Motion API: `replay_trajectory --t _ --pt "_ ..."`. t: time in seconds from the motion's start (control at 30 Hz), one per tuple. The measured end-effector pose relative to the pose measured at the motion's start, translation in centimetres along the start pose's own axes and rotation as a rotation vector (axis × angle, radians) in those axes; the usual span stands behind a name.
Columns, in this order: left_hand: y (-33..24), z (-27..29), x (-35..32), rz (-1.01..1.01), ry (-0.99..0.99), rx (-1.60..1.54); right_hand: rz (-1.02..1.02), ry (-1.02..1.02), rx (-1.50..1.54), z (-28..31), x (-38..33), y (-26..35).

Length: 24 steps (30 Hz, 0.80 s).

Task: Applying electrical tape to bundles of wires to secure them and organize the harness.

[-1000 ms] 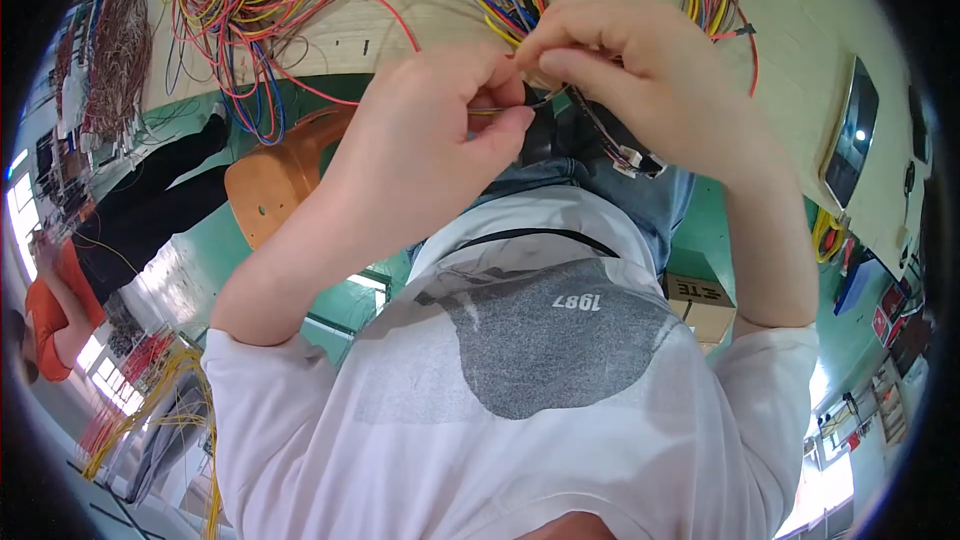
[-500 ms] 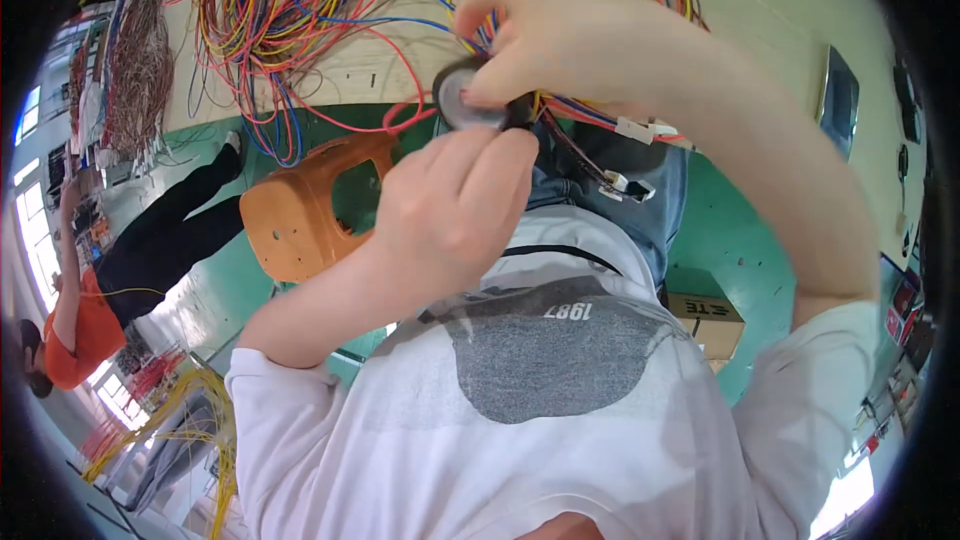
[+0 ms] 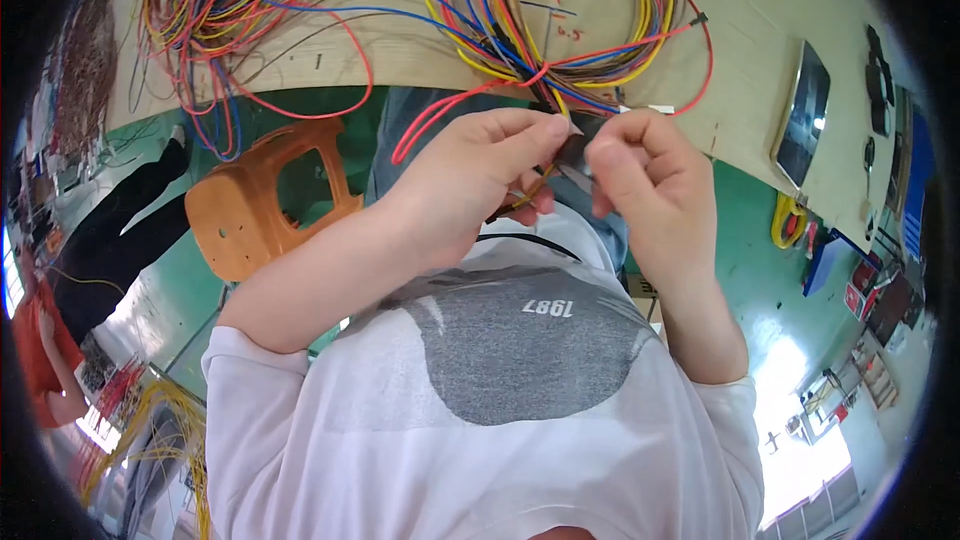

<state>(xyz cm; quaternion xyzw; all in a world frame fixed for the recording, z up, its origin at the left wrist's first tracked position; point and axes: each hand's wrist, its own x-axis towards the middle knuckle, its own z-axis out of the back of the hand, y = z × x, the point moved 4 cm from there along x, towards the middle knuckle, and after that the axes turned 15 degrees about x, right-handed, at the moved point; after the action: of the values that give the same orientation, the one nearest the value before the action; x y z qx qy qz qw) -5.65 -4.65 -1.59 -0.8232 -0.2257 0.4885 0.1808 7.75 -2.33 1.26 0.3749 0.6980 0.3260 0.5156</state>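
My left hand (image 3: 465,175) is closed on a bundle of wires, thumb and forefinger pinching it where a black-taped stretch (image 3: 540,90) comes down from the table. A yellow and dark strand (image 3: 530,198) shows below its fingers. Close beside it on the right, my right hand (image 3: 655,175) has its fingers curled at a piece of black tape (image 3: 574,150) that spans the gap between both hands. How much of the tape lies inside the right fingers is hidden. The wires run up into a large coil of red, yellow, blue and brown wires (image 3: 640,0) on the table.
Another tangled wire coil (image 3: 215,0) lies at the table's left, with red loops over the edge. An orange plastic stool (image 3: 235,225) stands below it. A dark-screened device (image 3: 803,115) rests at the table's right. A person in orange (image 3: 50,350) is at the far left.
My right hand has come down from above the wires to beside my left hand. The tape roll's round face no longer shows. The view has shifted, showing more of the right-hand coil.
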Motion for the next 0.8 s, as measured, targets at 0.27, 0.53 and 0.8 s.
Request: replay_trajectory --t 0.27,0.53,0.8 --pt "-0.9 0.6 0.5 -0.176 -0.080 0.036 0.084 0.147 -0.326 0.1 -0.2 -0.3" --pt "-1.2 1.3 -0.2 -0.435 -0.244 0.460 -0.259 0.240 -0.146 -1.1 0.6 -0.8" --pt "-3.4 1.3 -0.6 -0.542 -0.203 1.286 -0.225 0.358 -0.199 -1.1 1.4 -1.3"
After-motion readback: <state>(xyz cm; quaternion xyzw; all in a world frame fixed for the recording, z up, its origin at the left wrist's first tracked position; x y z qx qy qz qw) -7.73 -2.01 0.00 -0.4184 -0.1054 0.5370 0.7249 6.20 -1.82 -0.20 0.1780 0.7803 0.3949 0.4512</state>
